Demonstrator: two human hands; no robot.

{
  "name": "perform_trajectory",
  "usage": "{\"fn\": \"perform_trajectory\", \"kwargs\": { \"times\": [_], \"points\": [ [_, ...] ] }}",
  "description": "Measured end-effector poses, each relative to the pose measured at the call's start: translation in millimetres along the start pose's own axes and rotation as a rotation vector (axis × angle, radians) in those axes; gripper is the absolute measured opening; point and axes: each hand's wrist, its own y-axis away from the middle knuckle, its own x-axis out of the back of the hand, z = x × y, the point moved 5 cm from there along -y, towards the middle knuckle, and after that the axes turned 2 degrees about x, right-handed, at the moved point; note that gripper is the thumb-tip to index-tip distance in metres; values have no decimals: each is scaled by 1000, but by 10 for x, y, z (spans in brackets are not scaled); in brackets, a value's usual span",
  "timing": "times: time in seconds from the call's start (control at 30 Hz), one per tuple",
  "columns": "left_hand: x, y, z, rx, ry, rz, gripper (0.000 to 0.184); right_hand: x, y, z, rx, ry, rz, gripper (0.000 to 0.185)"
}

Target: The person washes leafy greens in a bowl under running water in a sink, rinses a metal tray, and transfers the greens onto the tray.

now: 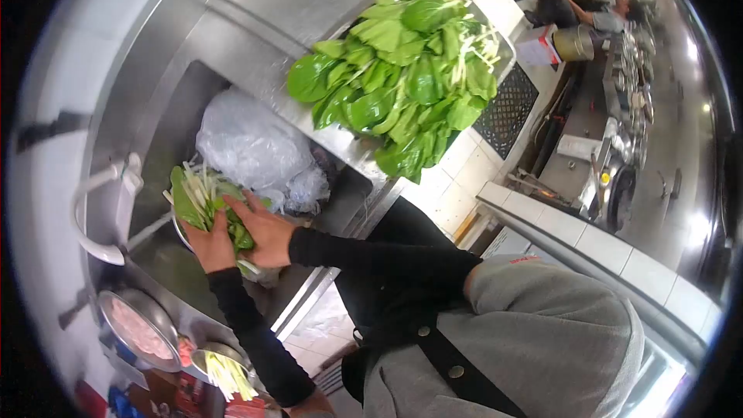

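Note:
Both my hands are in the metal sink, closed around a bunch of leafy greens with pale stems. My left hand grips it from the lower side of the view. Beside it, my right hand presses into the leaves with its fingers bent. Part of a pale rim shows under the greens; the rest of that vessel is hidden. A clear plastic bag bulges in the sink just above my hands. The white faucet stands at the left.
A large heap of wet leafy greens fills a tray on the steel counter. Metal bowls of pale pink food and yellow-green strips stand lower left. A black floor mat, a cooking range and another person are at right.

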Motion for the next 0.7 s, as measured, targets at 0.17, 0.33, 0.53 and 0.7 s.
{"fn": "perform_trajectory", "kwargs": {
  "times": [0.17,0.33,0.53,0.7],
  "points": [
    [-908,293,1606,-274,-105,-217,57,1283,784,-668,269,24,284,98],
    [-2218,573,2896,-548,96,-574,74,2531,1631,-951,255,221,688,95],
    [-4056,620,3218,-684,-569,-785,84,3429,1835,-129,58,168,1100,74],
    [-4930,292,2386,-782,-1174,-523,86,3754,1855,661,15,379,1141,45]
  ]
}}
